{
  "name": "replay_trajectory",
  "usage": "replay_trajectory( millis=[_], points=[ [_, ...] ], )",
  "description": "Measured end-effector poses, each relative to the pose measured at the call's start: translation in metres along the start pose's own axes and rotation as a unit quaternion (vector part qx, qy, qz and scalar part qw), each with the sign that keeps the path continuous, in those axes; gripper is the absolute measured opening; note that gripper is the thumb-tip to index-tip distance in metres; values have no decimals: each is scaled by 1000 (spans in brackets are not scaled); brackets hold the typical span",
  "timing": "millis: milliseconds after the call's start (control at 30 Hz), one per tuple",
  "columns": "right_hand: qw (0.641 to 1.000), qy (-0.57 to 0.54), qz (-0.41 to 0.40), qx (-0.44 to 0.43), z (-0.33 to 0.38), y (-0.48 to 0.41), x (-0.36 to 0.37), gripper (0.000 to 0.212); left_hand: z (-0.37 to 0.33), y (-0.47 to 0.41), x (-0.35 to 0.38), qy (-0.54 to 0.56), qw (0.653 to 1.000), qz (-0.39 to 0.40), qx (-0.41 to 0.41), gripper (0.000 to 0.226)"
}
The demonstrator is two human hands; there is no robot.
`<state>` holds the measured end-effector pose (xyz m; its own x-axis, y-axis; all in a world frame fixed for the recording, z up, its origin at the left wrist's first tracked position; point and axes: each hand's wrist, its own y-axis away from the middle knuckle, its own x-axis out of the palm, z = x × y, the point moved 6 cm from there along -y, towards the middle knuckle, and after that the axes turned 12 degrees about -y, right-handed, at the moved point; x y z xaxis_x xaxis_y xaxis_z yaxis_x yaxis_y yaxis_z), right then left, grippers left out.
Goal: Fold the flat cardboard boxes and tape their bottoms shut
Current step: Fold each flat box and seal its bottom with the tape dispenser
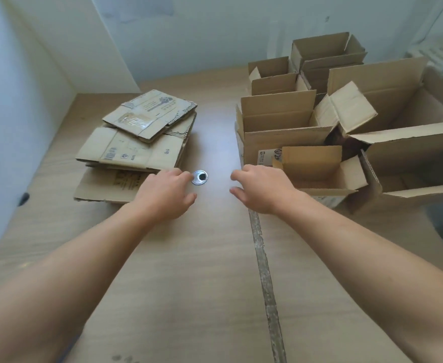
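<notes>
1. Both my bare arms reach out over the tabletop [202, 258]. My left hand [162, 197] and right hand [263, 191] are side by side, with a gap between them.
2. Left hand: fingers [181, 175] loosely curled, holding nothing. The tips are just beside a small round metal disc [199, 177] set in the tabletop. I cannot tell if they touch it.
3. Right hand: fingers relaxed and spread, thumb apart, nothing held. It sits just left of a small open box [317, 166].
4. Task's thing: the stack of flat boxes [134, 148] lies on the left of the tabletop, to the far left of my left hand. Its lowest sheet [99, 184] comes out nearest and ends just beside that hand.
5. The middle flat box in the stack has its long axis running left to right. The top flat box [149, 116] sits skewed on it, toward the far end.
6. The erected boxes [398, 121] crowd the right side, flaps up. Their bottoms are hidden, so I cannot tell whether they are taped.
7. Judgement: the left hand is clearly nearer the stack, so the next pick is a short reach to the far left. The right hand would have to cross the gap.
8. No tape roll is in view.
</notes>
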<state>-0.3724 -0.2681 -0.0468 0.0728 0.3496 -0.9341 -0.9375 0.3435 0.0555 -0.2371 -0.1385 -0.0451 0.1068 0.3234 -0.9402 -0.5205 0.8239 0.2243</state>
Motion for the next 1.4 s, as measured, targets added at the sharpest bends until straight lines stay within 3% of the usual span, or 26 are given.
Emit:
replay_trajectory(
  millis=[333, 533, 633, 700, 767, 867, 1000, 1167, 1300, 1400],
  points=[
    [1000, 0, 12, 25, 93, -109, 26, 32, 131, -39, 11, 40, 996, -54, -53, 48],
    [993, -58, -10, 102, 93, -132, 54, 32, 150, -112, 18, 44, 992, -120, -4, 58],
    [983, -116, -10, 145, 87, -121, 75, 33, 153, -141, 30, 70, 992, -108, -14, 67],
    [976, -140, -14, 165, 83, -108, 85, 38, 156, -149, 42, 71, 994, -81, -27, 62],
    [971, -160, -27, 178, 79, -98, 88, 38, 154, -147, 46, 42, 994, -97, -10, 40],
    [960, -206, -53, 183, 75, -88, 84, 37, 153, -132, 37, 38, 987, -156, -4, 19],
    [944, -267, -92, 169, 77, -79, 63, 41, 175, -91, 2, 137, 955, -258, -54, 25],
    [917, -334, -149, 161, 86, -54, 28, 52, 184, -4, -46, 195, 900, -387, -51, 29],
    [875, -413, -185, 174, 84, -25, 9, 70, 178, 63, -72, 245, 882, -401, -40, 25],
    [844, -468, -201, 168, 79, 4, 7, 82, 169, 103, -70, 304, 885, -346, -71, 24]
  ],
)
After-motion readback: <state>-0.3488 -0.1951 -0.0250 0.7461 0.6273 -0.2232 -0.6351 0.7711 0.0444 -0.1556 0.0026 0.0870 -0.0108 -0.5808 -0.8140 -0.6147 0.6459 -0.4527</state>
